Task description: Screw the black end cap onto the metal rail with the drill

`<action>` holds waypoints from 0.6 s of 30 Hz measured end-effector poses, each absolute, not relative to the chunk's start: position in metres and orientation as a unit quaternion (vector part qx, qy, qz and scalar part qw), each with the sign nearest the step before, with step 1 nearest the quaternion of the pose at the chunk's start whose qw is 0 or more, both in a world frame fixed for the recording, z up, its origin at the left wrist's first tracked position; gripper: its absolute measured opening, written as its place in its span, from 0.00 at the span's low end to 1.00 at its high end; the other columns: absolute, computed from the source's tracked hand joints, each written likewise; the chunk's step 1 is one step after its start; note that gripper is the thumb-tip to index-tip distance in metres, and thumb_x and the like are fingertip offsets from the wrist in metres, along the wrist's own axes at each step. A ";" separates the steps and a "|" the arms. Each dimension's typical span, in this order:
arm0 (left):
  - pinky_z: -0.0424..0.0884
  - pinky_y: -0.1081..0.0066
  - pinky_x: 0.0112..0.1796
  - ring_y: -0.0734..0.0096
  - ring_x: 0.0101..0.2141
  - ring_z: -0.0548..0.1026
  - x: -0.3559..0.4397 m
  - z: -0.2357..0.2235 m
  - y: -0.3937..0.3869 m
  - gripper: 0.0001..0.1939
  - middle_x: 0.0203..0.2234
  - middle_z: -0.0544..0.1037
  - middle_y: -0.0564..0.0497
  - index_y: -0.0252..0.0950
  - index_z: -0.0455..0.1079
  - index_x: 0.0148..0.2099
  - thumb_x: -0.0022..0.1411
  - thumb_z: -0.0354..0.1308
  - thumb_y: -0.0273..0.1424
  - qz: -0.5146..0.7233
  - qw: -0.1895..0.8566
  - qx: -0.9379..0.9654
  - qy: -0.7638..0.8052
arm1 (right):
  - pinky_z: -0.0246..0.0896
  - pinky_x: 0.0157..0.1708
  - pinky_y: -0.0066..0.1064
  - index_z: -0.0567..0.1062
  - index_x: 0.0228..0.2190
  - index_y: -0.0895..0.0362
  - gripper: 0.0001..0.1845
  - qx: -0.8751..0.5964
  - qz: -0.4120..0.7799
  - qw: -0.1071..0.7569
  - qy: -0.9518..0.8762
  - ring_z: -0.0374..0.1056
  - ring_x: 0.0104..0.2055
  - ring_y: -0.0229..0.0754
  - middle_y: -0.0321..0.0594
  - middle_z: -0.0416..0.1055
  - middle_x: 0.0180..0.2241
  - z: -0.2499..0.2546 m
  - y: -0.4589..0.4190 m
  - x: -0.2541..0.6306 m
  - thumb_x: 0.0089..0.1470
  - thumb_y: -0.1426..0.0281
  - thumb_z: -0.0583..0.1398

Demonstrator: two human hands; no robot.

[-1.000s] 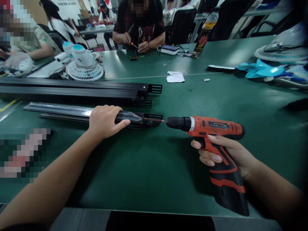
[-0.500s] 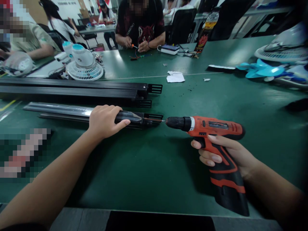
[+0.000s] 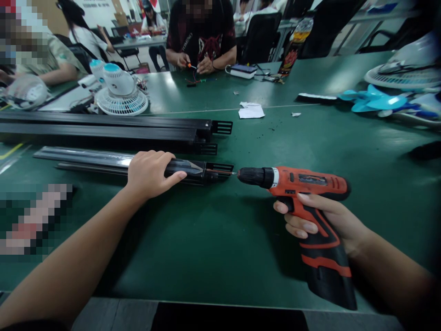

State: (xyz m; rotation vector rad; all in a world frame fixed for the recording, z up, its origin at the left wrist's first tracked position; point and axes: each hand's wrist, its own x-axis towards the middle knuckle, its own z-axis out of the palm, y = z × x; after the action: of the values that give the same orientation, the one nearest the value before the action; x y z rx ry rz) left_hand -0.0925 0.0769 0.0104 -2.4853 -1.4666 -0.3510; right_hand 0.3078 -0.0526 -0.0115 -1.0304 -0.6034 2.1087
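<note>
My left hand is wrapped over a long black profile lying on the green table, close to its right end. A slotted black bracket sticks out of that end. In my right hand is an orange and black cordless drill, gripped by its handle with the index finger by the trigger. Its chuck points left, and the thin bit reaches in at the bracket end of the profile. Exactly what the bit's tip touches is hidden.
Behind lie more black profiles with slotted ends. White fan parts stand back left, blue fan blades at right. Paper scraps and a bottle are farther back. Across the table a person holds a screwdriver.
Both my hands, the drill and the profile look unmoved. Across the table, the person's screwdriver has tilted slightly and shifted a little.
</note>
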 end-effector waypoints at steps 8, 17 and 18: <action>0.71 0.52 0.43 0.45 0.39 0.82 -0.092 0.011 0.076 0.38 0.38 0.86 0.38 0.36 0.82 0.49 0.70 0.45 0.61 -0.119 0.112 -0.849 -0.502 | 0.64 0.25 0.27 0.84 0.34 0.59 0.18 -0.394 0.814 0.356 -0.234 0.53 0.19 0.32 0.32 0.66 0.17 -0.010 -0.051 0.307 0.53 0.56 0.75; 0.71 0.52 0.43 0.45 0.39 0.82 -0.092 0.010 0.077 0.39 0.38 0.86 0.39 0.36 0.82 0.49 0.69 0.44 0.62 -0.119 0.114 -0.848 -0.504 | 0.62 0.24 0.27 0.83 0.34 0.58 0.20 -0.414 0.811 0.350 -0.220 0.55 0.19 0.33 0.31 0.65 0.16 -0.011 -0.052 0.307 0.51 0.54 0.75; 0.71 0.52 0.43 0.45 0.39 0.82 -0.092 0.010 0.077 0.38 0.38 0.86 0.39 0.37 0.82 0.49 0.69 0.44 0.62 -0.118 0.113 -0.848 -0.504 | 0.62 0.24 0.27 0.83 0.34 0.58 0.20 -0.416 0.809 0.352 -0.221 0.54 0.19 0.33 0.31 0.65 0.16 -0.012 -0.052 0.307 0.51 0.54 0.75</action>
State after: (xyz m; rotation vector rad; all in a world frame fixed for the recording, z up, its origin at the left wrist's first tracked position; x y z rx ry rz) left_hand -0.0919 0.0767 0.0102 -2.4870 -1.4799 -0.3463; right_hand 0.3072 -0.0522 -0.0116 -1.0763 -0.5730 2.0924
